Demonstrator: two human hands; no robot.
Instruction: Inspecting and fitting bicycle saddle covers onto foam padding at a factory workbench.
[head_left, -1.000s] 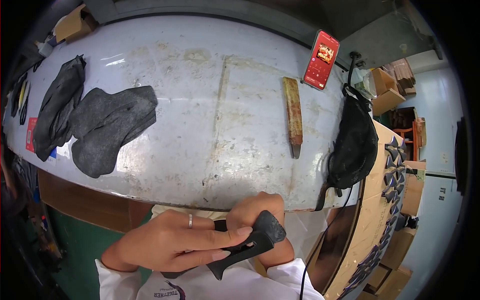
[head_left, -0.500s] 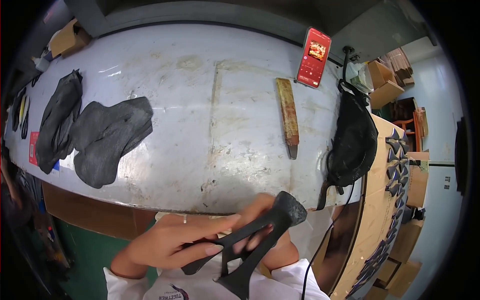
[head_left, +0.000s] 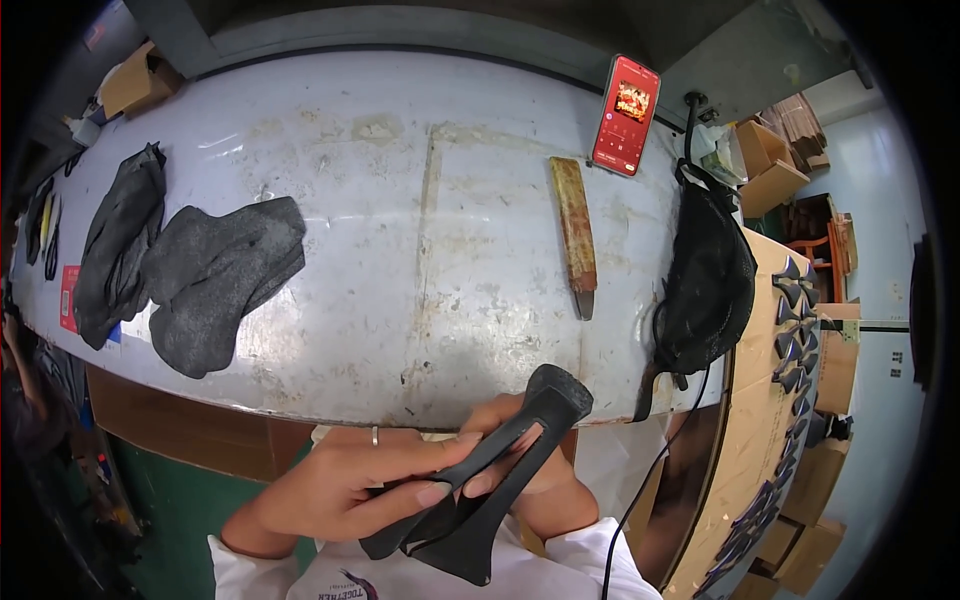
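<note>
I hold a black forked part above the table's near edge, its blunt squared end pointing up and away and its two arms coming down toward my shirt. My left hand, with a ring on one finger, pinches the left arm of the part between thumb and fingers. Behind the part, my right hand grips it from the right side, and its fingertips show through the gap between the arms. Much of the right hand is hidden by the part.
On the worn white table lie dark grey cloths, a blade tool with a yellowed handle and a black fabric bundle with a cord. A phone leans at the back. Cardboard at right carries several black pieces.
The forked part has turned slightly in my hands; its blunt end has moved left and a little up. My right hand has shifted left with it. My left hand stays nearly in place.
</note>
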